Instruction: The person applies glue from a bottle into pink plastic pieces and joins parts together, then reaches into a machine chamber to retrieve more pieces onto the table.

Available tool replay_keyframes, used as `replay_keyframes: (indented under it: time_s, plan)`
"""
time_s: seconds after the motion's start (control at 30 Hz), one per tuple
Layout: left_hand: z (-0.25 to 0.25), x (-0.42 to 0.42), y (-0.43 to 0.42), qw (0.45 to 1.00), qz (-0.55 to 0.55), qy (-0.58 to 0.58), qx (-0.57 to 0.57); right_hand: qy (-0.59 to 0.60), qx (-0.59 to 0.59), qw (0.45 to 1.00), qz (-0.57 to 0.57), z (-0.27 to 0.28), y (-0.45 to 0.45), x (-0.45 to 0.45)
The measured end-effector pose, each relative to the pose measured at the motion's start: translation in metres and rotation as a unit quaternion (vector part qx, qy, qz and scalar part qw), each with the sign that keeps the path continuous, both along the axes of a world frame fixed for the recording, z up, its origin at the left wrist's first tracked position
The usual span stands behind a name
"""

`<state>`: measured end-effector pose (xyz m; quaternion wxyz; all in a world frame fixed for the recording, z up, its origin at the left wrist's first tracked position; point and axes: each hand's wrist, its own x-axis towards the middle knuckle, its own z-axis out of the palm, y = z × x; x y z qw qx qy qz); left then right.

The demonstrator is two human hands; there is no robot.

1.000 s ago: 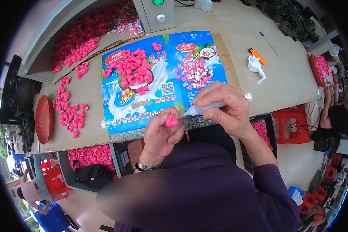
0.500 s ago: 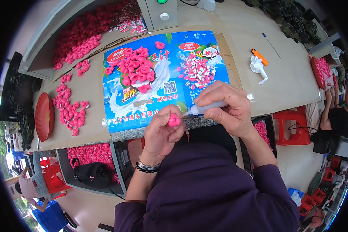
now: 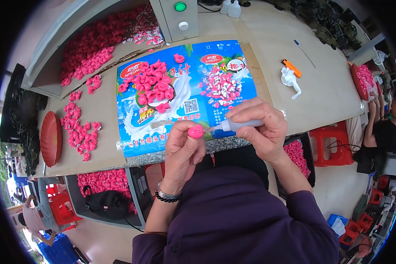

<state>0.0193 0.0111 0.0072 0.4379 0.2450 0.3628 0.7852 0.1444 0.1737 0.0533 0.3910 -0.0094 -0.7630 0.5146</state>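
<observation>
Between the thumb and fingers of my left hand [image 3: 183,147] is a small round pink piece [image 3: 196,131]. My right hand [image 3: 264,127] grips a translucent squeeze bottle [image 3: 243,125], its thin nozzle pointing left, with the tip at the pink piece's right side. Both hands are over the front edge of a blue printed cardboard sheet [image 3: 185,111]. On that sheet lie a heap of pink pieces [image 3: 152,82] at the left and a pile of small pink-and-white bits [image 3: 223,84] at the right.
More pink pieces [image 3: 80,127] lie left on the table, beside a red dish [image 3: 51,138]. A pen [image 3: 304,53], an orange tool [image 3: 292,68] and a white crumpled item [image 3: 289,79] are at the right. Bins of pink pieces [image 3: 103,180] stand below the edge. Other people sit on both sides.
My left hand has raised and turned the pink piece slightly, so its side now faces the nozzle. The bottle remains in my right hand. The camera view has shifted a little.
</observation>
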Motion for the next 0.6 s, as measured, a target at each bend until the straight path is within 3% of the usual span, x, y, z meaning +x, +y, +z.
replay_keyframes:
  time_s: [0.6]
  plan:
    - [-0.002, 0.0067, 0.0018, 0.996, 0.082, 0.026, -0.005, 0.014, 0.038, 0.999, -0.02, -0.0003, -0.0101, 0.0044]
